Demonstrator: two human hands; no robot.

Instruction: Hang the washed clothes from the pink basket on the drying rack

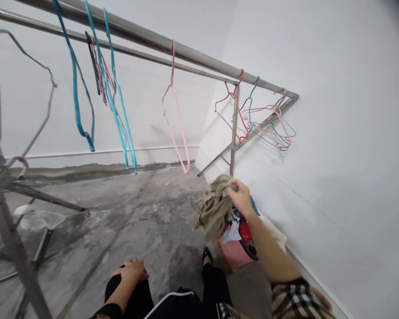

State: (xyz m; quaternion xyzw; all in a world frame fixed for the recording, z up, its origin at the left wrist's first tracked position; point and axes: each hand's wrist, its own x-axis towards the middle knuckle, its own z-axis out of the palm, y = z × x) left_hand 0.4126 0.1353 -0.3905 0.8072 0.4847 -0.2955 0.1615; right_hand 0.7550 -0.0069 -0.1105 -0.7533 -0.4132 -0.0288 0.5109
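Cloth: crumpled beige-olive garment (214, 208), lifted clear of the pile, hanging from its top edge; long axis roughly vertical, loose end pointing down toward the floor (136, 221).
Cloth position: right of centre, just above and left of the clothes pile (241, 237), near the foot of the white wall (335, 155).
Right hand: right hand (242, 195) pinched closed on the garment's upper edge, fingers curled into the fabric, arm reaching forward; plaid cuff at the wrist end of the sleeve.
Left hand: left hand (130, 270) lying palm-down on the left knee, fingers loosely spread, holding nothing.
Pile: pink, red, blue and white items heaped against the wall base, touching the cloth's lower right side.
Rack: steel drying rack rail (186, 52) running from upper left to right, well above the cloth.
Hangers: blue hangers (119, 115) at left, pink hanger (176, 119) mid-rail, cluster of pink and blue hangers (266, 122) at the far right end; all bare.
Foot: black shoe (206, 255) on the floor just below the cloth.
Writing: none readable; the print on the red item is too small to tell.
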